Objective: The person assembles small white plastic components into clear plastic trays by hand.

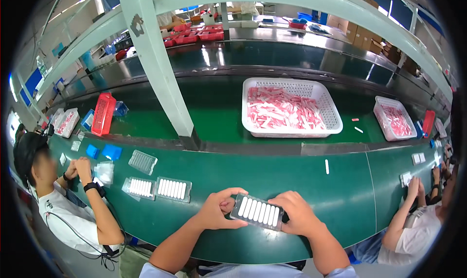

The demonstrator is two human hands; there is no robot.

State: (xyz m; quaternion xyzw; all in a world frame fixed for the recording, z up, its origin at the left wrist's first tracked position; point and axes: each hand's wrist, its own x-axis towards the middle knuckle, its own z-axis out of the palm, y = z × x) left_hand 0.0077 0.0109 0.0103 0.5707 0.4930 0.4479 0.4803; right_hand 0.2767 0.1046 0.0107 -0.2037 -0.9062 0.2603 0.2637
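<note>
Between my two hands is a small clear plastic tray (pixel 235 211) with a row of several white, round-ended sticks (pixel 259 211) side by side in it. My left hand (pixel 217 211) grips its left end, thumb along the far edge and fingers curled at the near side. The right end is in the grasp of my right hand (pixel 297 213), whose lower fingers are partly hidden. The tray is held tilted above the green table, close to my body. To the left of my hands lie a filled tray (pixel 173 189), another filled tray (pixel 141 187) and an unfilled tray (pixel 143 161).
A white basket (pixel 292 132) heaped with pink-and-white sticks stands beyond the table's ledge. One loose white stick (pixel 327 166) lies on the green table (pixel 272 168). A pale metal post (pixel 158 68) rises ahead. Co-workers sit left (pixel 73 224) and right (pixel 413 224).
</note>
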